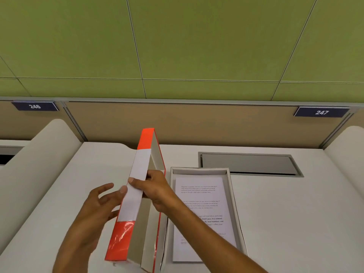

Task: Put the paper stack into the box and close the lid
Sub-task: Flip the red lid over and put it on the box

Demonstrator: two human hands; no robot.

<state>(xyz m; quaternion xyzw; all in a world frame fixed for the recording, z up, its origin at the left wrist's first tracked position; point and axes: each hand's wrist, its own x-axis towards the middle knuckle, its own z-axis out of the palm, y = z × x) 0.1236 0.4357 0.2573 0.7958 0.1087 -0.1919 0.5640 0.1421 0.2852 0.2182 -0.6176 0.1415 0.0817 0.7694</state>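
Note:
The open grey-white box (233, 191) lies on the desk right of centre, with the printed paper stack (204, 196) lying flat inside it. Just left of the box, the orange lid (137, 190) with a white band stands on its long edge, tilted, its grey inside facing the box. My right hand (152, 189) grips the lid's upper rim at the white band, with its forearm crossing over the box and papers. My left hand (98, 205) sits against the lid's outer face, fingers spread, fingertips touching the white band.
A grey recessed cable hatch (250, 164) sits in the white desk (295, 213) behind the box. Curved white dividers (39, 158) rise at both sides. A brown partition (197, 123) carries number plates 246 and 247.

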